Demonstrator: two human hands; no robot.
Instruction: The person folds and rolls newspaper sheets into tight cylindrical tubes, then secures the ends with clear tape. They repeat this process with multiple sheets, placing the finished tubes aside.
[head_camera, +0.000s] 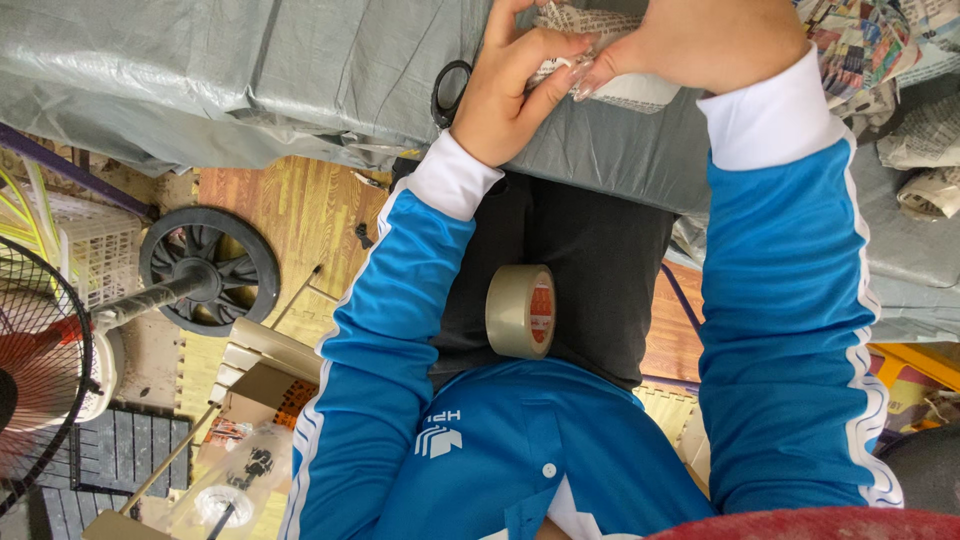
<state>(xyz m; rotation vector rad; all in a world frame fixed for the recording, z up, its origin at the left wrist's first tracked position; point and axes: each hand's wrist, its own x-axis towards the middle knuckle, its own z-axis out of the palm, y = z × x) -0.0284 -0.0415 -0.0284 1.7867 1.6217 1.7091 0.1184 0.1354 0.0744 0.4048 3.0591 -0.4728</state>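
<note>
A tape roll, scissors, a fan and a wheel.

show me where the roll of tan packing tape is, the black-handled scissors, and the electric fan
Roll of tan packing tape (521, 311), head view, on its outer band.
Black-handled scissors (448, 92), head view, on the handle loop.
Electric fan (40, 370), head view, on its wire guard.

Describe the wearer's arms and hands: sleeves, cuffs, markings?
Both arms wear bright blue track-jacket sleeves, each with thin white stripes running along its outer edge. Wide plain white cuffs end at the wrists. The left hand and right hand are bare: no gloves, and no watch or rings visible. The jacket front carries a small white emblem and a white button.
</note>
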